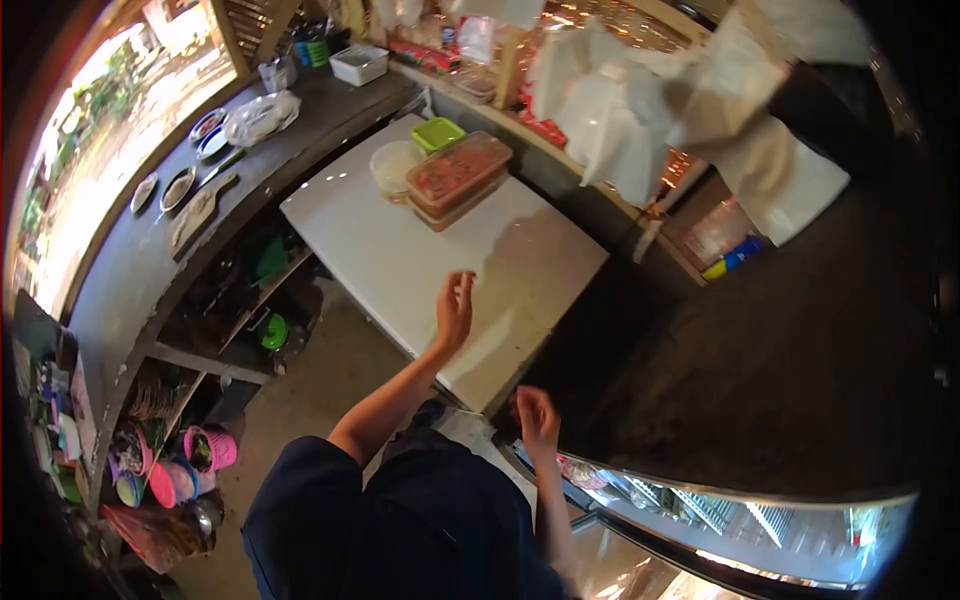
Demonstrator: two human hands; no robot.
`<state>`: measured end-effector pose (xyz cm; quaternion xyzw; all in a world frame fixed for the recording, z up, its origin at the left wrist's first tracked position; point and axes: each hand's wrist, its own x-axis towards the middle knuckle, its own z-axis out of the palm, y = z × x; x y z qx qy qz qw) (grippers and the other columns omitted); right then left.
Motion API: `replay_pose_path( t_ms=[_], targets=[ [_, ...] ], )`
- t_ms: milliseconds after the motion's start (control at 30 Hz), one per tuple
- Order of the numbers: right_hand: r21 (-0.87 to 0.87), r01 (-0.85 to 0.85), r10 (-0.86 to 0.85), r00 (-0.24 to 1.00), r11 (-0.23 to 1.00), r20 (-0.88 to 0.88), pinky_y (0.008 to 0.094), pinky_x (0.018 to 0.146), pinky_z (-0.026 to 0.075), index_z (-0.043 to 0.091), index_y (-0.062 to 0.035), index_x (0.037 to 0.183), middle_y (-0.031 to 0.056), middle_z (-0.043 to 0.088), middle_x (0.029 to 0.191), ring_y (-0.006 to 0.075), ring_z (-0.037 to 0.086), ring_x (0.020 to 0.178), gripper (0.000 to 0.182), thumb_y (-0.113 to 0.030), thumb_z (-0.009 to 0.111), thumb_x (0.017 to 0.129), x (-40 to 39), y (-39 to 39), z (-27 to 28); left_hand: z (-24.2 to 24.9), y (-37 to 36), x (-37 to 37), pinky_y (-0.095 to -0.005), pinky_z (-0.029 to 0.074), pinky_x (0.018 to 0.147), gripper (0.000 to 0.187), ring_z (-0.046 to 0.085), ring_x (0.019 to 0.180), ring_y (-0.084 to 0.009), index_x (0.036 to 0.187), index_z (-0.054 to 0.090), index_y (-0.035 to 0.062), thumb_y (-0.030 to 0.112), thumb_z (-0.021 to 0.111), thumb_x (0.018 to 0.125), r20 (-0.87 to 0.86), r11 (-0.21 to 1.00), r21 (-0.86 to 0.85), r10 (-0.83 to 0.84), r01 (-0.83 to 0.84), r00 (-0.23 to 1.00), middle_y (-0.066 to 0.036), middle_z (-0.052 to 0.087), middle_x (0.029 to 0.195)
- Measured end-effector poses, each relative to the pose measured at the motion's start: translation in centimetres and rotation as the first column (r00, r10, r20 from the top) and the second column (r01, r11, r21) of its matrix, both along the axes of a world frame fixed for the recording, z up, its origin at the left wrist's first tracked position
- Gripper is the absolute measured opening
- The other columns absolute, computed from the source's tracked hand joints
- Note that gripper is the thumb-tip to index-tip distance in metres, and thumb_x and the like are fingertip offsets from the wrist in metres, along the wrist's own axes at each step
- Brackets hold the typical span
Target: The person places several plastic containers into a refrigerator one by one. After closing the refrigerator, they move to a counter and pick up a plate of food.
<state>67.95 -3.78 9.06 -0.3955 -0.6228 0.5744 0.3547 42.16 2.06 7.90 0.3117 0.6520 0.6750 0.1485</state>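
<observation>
Above the white tabletop [400, 270] is my left hand [455, 312], its fingers stretched and slightly bent, with nothing visible in them. My right hand [537, 418] hovers by the near right corner of that surface, close to a dark counter; its fingers are loosely curled with a gap, and I see nothing held. Farther back on the white top stands a clear lidded container [458, 178] with reddish contents, apparently stacked on another. Beside it are a round pale tub [396, 168] and a green box [437, 133]. Neither hand touches them.
On the left counter [110, 280] lie a wooden board [205, 215], small dishes and a plastic bag [262, 120]. Pink baskets [210, 449] stand low at left. A dark counter [740, 370] spans the right, above a lit glass-fronted cooler [740, 525]. White bags [620, 110] hang behind.
</observation>
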Motion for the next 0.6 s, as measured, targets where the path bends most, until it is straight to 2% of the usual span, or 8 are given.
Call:
replay_pose_path(
  t_ms=[133,200,267,300,367,433,567,600],
  targets=[
    [0.156,-0.069,0.051,0.992,0.985,0.116,0.0274,0.071,0.051,0.061,-0.0023,0.117,0.0068,0.067,0.097,0.0140,0.064,0.086,0.034,-0.029,0.065,0.097,-11.4,6.8,1.7,0.2,3.5,-11.3,-0.0364,0.046,0.092,0.038,0.060,0.100,-0.0253,0.114,0.058,-0.0034,0.032,0.053,0.102,0.047,0.978,0.026,0.204,-0.205,0.978,-0.016,0.064,0.108],
    [0.202,-0.087,0.049,0.982,0.976,0.182,0.0278,0.071,0.052,0.060,-0.0022,0.120,0.0079,0.067,0.101,0.0159,0.064,0.094,0.041,-0.035,0.064,0.096,-16.8,9.2,3.7,0.3,5.0,-15.4,-0.0390,0.042,0.100,0.054,0.054,0.119,-0.0297,0.129,0.051,-0.0040,0.042,0.055,0.100,-0.132,0.954,-0.041,0.289,-0.296,0.948,-0.021,0.058,0.125],
    [0.173,-0.115,0.093,0.987,0.978,0.132,0.0294,0.073,0.052,0.056,-0.0022,0.127,0.0104,0.064,0.112,0.0186,0.061,0.106,0.049,-0.038,0.066,0.094,-21.8,12.1,2.6,0.1,7.0,-18.8,-0.0410,0.040,0.102,0.058,0.052,0.120,-0.0342,0.131,0.048,-0.0057,0.040,0.058,0.098,-0.161,0.941,-0.040,0.325,-0.335,0.932,-0.024,0.056,0.125],
    [0.180,-0.125,0.093,0.980,0.976,0.179,0.0326,0.085,0.050,0.053,-0.0022,0.133,0.0132,0.060,0.122,0.0217,0.056,0.115,0.055,-0.040,0.064,0.095,-24.1,13.5,1.8,-0.2,7.9,-20.1,-0.0430,0.039,0.104,0.062,0.050,0.122,-0.0386,0.134,0.045,-0.0074,0.039,0.061,0.096,-0.199,0.928,-0.036,0.357,-0.370,0.913,-0.026,0.055,0.125],
    [0.191,-0.127,0.082,0.970,0.973,0.228,0.0359,0.097,0.048,0.049,-0.0021,0.139,0.0159,0.055,0.132,0.0248,0.051,0.125,0.060,-0.043,0.061,0.096,-28.2,16.9,-0.7,-0.3,9.1,-21.5,-0.0441,0.038,0.106,0.070,0.048,0.123,-0.0399,0.139,0.040,-0.0076,0.040,0.064,0.094,-0.091,0.960,-0.073,0.265,-0.272,0.960,-0.027,0.051,0.129],
    [0.143,-0.153,0.108,0.953,0.978,0.283,0.0408,0.114,0.032,0.034,-0.0030,0.150,0.0199,0.034,0.153,0.0314,0.035,0.141,0.076,-0.054,0.052,0.097,-31.6,20.2,-3.5,-0.4,9.6,-21.4,-0.0440,0.037,0.106,0.071,0.047,0.123,-0.0403,0.138,0.040,-0.0080,0.038,0.067,0.091,-0.253,0.967,-0.050,0.230,-0.250,0.940,-0.027,0.048,0.131],
    [0.042,-0.010,0.000,0.973,0.999,0.232,0.0459,0.117,0.025,0.034,0.0023,0.148,0.0287,0.032,0.152,0.0397,0.035,0.139,0.082,-0.060,0.044,0.097,-36.6,22.4,-4.5,-0.9,10.5,-21.0,-0.0463,0.035,0.106,0.067,0.042,0.123,-0.0441,0.134,0.042,-0.0083,0.030,0.071,0.088,-0.270,0.958,-0.013,0.272,-0.286,0.923,-0.029,0.043,0.133],
    [0.159,-0.114,0.075,0.969,0.981,0.234,0.0451,0.117,0.025,0.032,0.0022,0.149,0.0276,0.032,0.153,0.0386,0.034,0.140,0.079,-0.058,0.045,0.098,-37.3,23.6,-6.2,-1.0,10.7,-20.5,-0.0463,0.035,0.106,0.067,0.042,0.123,-0.0441,0.134,0.042,-0.0083,0.030,0.071,0.088,-0.270,0.960,-0.016,0.264,-0.278,0.926,-0.029,0.043,0.133]
  ],
)
